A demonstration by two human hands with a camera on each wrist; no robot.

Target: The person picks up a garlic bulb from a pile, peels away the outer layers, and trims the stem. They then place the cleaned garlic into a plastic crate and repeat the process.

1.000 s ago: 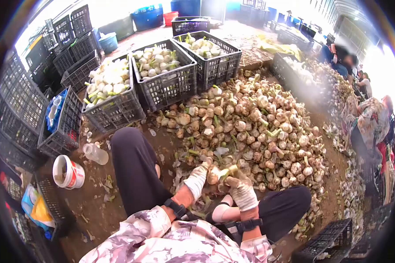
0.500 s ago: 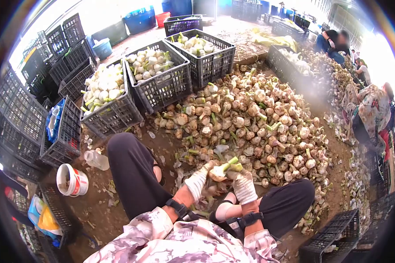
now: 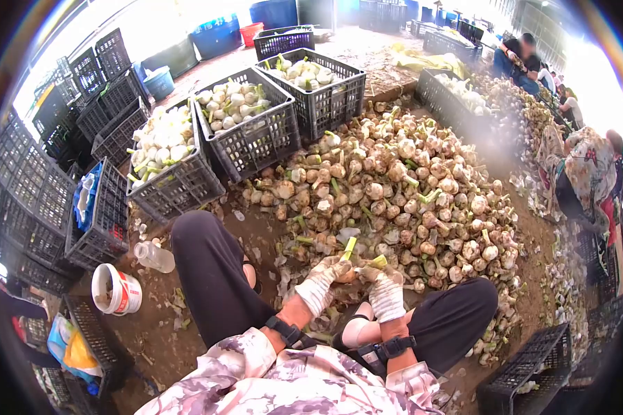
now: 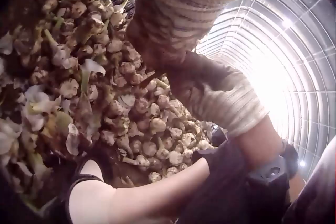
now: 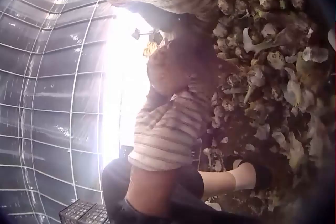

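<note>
In the head view my left hand (image 3: 320,283), in a dirty white knit glove, grips a garlic bulb (image 3: 347,275) whose cut green stem (image 3: 350,247) points up. Close on its right, my gloved right hand (image 3: 386,294) has curled fingers and pinches a green stem piece (image 3: 379,261). Fingers cover most of the bulb. Both hands meet low between the knees, just in front of a big heap of unpeeled garlic (image 3: 408,187). The wrist views show the two gloves together, with the fingertips in shadow.
Black crates of cleaned white garlic (image 3: 249,142) stand beyond the left knee. A white bucket (image 3: 126,294) and a clear jar (image 3: 155,256) stand left. Loose skins (image 4: 39,106) litter the ground. Another crate (image 3: 526,373) lies at lower right; people (image 3: 522,62) work farther back.
The garlic bulb has turned from lying sideways between the hands to stem up in the left hand. The right hand now holds a separate-looking green piece. The head view has shifted slightly.
</note>
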